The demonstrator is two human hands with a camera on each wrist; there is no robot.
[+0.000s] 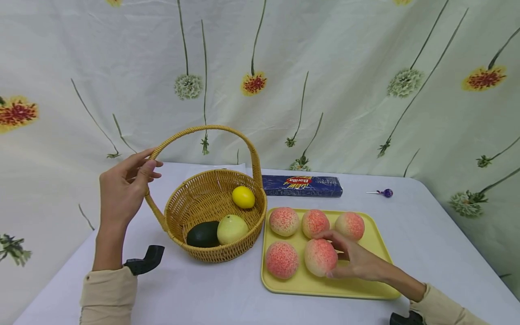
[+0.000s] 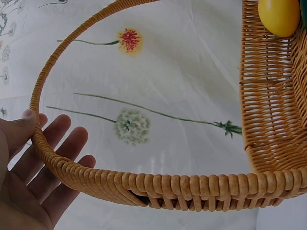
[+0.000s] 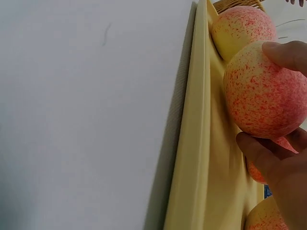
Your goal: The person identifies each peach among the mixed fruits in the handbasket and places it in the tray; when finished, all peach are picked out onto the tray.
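Observation:
At the left, my left hand [image 1: 122,194] holds the handle [image 2: 42,81] of a wicker basket [image 1: 191,194], its thumb on one side and fingers on the other. Inside the basket lie a yellow lemon [image 1: 243,197], a dark green avocado-like fruit [image 1: 203,234] and a pale green round fruit [image 1: 232,229]. Over a yellow tray [image 1: 365,289], my right hand [image 1: 357,261] grips a pink-speckled peach [image 1: 318,257] between thumb and fingers. Several similar peaches sit on the tray, one of them [image 1: 282,260] just left of the gripped one.
A dark blue Barilla spaghetti box [image 1: 325,187] lies behind the tray. Right of it is a purple lollipop [image 1: 387,193] with a white stick. The white table [image 1: 195,293] meets a flower-printed cloth [image 1: 325,54] at the back.

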